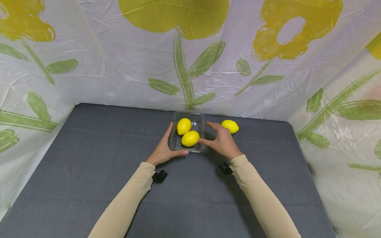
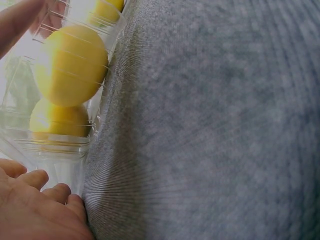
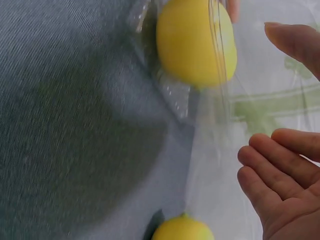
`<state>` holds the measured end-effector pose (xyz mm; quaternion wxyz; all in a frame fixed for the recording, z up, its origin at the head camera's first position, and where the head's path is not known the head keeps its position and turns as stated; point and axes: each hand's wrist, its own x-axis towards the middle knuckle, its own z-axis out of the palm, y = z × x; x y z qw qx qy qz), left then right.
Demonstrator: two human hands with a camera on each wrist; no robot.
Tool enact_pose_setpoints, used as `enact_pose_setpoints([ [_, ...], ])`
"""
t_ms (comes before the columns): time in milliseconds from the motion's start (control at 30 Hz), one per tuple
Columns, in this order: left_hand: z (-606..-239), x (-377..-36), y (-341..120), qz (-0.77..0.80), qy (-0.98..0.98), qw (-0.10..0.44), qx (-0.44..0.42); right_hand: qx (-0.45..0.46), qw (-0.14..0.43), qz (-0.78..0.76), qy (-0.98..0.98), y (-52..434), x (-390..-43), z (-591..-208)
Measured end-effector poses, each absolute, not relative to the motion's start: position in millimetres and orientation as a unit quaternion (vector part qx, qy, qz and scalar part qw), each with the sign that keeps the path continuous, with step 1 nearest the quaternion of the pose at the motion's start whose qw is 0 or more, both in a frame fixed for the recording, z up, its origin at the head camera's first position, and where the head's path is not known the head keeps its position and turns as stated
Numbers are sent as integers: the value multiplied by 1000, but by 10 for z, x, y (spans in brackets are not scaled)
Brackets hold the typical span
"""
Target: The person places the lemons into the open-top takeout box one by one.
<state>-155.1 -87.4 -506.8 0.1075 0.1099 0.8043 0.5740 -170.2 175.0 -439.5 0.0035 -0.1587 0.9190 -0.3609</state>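
Observation:
A clear plastic container near the table's far edge holds two yellow lemons, one lemon behind the other lemon. My left hand spreads around its near left corner, fingers along the left side and thumb across the front. In the left wrist view those fingertips lie right at the clear wall. Over the container's right side is my right hand, thumb and fingers apart with nothing between them. Its thumb tip overlaps the nearer lemon in the head view. A third lemon lies just beyond the right hand.
The dark grey cloth-covered table stretches out on both sides. A white curtain with yellow flowers and green leaves hangs right behind it and along both sides. A small black device sits at the left wrist, another black device at the right.

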Motion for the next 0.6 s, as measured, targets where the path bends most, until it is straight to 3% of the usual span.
enact_pose_setpoints([
  [600, -5062, -1546, -877, 574, 805, 107, 109, -81, -31, -372, 924, 2249, -1784, -4435],
])
